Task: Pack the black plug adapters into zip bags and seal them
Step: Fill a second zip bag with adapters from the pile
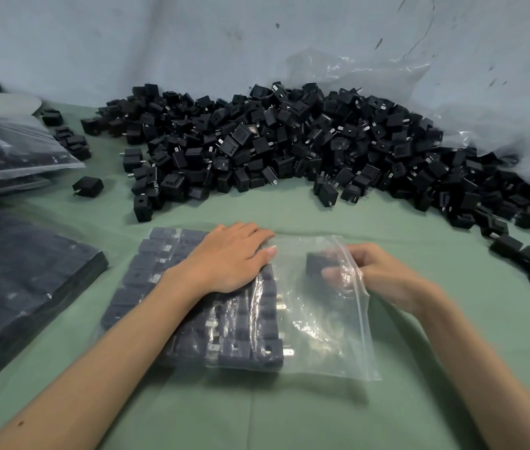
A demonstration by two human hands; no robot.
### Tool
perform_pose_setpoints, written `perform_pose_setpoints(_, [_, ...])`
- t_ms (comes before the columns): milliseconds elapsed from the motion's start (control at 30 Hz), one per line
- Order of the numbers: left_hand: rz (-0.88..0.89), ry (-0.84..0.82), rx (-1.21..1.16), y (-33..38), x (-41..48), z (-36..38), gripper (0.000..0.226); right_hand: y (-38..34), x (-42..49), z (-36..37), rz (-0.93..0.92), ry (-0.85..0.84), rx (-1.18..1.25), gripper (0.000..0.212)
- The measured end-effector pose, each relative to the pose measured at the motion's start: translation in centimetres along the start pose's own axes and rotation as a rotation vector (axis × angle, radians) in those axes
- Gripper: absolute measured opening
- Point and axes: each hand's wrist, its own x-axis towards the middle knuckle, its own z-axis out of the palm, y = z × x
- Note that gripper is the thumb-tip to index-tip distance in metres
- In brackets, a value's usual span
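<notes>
One clear, glossy zip bag (pixel 322 319) lies flat on the green cloth counter (pixel 289 417), its left half filled with neat rows of boxy black plug adapters (pixel 142 277) with flat metal prongs. The left hand (pixel 231 258) rests flat on those rows with fingers straight, while the right hand (pixel 377 271) reaches into the bag's open right end, fingers curled round one single adapter (pixel 317 263) (blurred through the film). Beyond the bag sprawls one loose heap (pixel 289 144) of matte adapters, too many to count, backed by crinkled plastic sheeting (pixel 452 102); left of the bag lies one packed bag (pixel 20 280), and further back-left at least two stacked bags (pixel 13 147).
</notes>
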Motion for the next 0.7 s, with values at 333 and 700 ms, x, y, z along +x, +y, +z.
perform_pose_setpoints(333, [0.009,0.002,-0.016,0.1,0.0,0.1,0.055,-0.6,3.2,5.7,-0.186,0.372,-0.612,0.034])
perform_pose_setpoints(700, [0.02,0.041,-0.045,0.2,0.0,0.1,0.054,-0.7,4.3,8.6,-0.515,0.41,-0.395,0.026])
